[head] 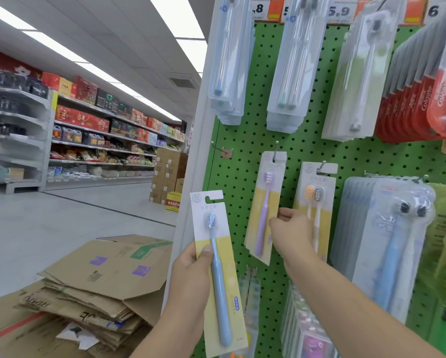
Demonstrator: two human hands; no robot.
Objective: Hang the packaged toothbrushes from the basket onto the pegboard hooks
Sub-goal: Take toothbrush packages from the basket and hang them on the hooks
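While the left hand (190,267) grips a blue packaged toothbrush (218,275), the right hand (291,231) pinches a purple packaged toothbrush (264,208) hanging on its hook (276,151).
Green pegboard (320,151) faces both hands; flattened cardboard boxes (92,288) lie left of them on the store aisle floor (49,215).

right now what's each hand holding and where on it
The left hand grips the blue toothbrush pack at its middle. The right hand pinches the purple toothbrush pack at its right edge.
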